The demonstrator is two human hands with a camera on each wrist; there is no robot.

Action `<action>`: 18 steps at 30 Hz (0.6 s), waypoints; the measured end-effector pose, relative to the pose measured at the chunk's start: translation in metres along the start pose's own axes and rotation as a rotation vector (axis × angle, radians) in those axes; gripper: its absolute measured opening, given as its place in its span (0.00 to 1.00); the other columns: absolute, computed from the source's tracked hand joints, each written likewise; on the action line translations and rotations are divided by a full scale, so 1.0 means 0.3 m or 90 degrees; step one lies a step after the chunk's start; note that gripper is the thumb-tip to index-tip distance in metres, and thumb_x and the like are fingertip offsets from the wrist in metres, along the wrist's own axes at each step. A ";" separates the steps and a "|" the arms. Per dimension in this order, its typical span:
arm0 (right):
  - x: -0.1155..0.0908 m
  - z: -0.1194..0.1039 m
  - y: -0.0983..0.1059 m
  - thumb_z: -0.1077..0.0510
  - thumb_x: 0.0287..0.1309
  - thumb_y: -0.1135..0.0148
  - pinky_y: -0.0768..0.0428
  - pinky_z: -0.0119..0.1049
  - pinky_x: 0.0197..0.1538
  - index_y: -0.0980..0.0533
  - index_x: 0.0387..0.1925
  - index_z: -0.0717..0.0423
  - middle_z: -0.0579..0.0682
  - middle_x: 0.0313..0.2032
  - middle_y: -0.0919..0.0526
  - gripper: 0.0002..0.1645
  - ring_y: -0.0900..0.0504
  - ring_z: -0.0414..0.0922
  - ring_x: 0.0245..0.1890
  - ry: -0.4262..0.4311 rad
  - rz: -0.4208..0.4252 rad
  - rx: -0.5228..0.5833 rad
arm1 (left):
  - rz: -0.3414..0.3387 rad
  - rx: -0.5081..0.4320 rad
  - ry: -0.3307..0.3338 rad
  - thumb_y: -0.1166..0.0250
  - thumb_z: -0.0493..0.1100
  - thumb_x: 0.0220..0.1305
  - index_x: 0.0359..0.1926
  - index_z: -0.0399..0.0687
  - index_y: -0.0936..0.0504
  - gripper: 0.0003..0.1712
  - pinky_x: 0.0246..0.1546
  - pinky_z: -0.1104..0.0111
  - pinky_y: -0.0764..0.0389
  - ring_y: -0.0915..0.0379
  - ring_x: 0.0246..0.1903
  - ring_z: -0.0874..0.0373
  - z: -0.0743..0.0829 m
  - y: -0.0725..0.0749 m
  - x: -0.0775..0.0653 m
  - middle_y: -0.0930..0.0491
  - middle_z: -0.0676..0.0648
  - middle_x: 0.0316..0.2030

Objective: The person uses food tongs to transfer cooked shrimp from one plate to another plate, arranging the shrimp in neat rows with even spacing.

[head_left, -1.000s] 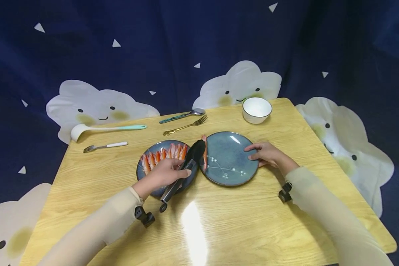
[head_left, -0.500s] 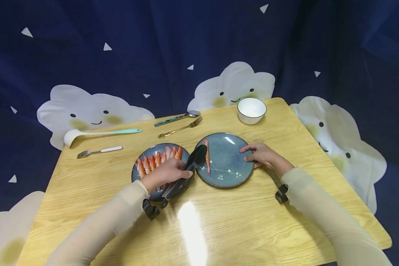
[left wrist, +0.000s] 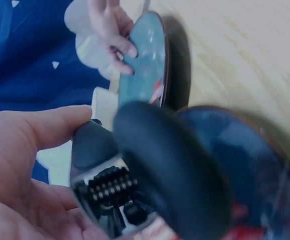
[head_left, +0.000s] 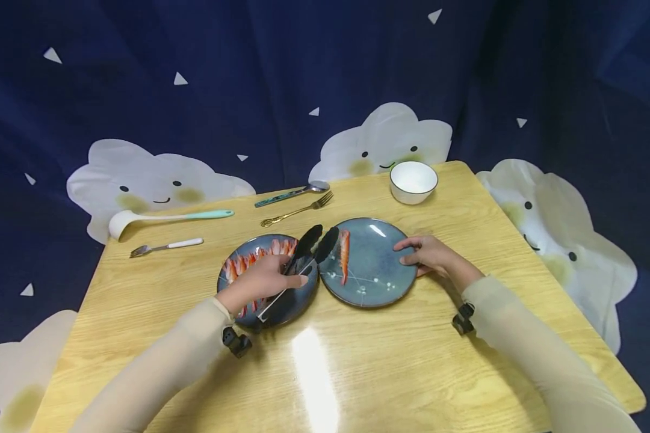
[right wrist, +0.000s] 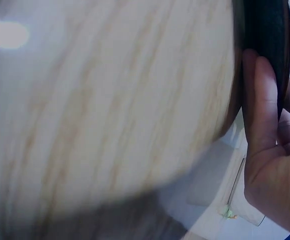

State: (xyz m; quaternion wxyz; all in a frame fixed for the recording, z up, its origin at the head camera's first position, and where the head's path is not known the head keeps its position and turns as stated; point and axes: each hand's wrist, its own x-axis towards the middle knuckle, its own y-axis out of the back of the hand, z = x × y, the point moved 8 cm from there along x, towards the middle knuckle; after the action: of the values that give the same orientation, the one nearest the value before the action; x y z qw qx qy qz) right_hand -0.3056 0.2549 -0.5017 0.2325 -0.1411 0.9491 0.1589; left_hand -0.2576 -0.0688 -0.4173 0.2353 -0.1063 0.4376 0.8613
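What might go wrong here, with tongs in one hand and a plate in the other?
The right hand grips the right plate at one edge only, so it might tip and let its lone shrimp slide. The tongs in the left hand are spread over the left plate, so they could knock the row of shrimp there.

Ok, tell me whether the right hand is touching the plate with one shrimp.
Touching: the right wrist view shows the right hand pinching the plate at its rim.
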 end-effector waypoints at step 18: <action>-0.001 0.003 -0.009 0.65 0.46 0.37 0.23 0.41 0.27 0.30 0.50 0.60 0.55 0.32 0.32 0.26 0.21 0.45 0.25 0.017 -0.016 0.025 | 0.082 0.158 0.022 0.41 0.55 0.54 0.56 0.33 0.34 0.36 0.25 0.62 0.29 0.36 0.13 0.60 -0.124 0.068 -0.189 0.25 0.46 0.18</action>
State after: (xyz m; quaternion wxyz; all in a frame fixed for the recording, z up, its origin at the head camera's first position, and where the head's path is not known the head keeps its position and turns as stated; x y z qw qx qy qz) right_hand -0.3043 0.2528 -0.5029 0.2247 -0.1508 0.9531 0.1354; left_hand -0.2195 -0.1268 -0.4029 0.1835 -0.0631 0.5505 0.8120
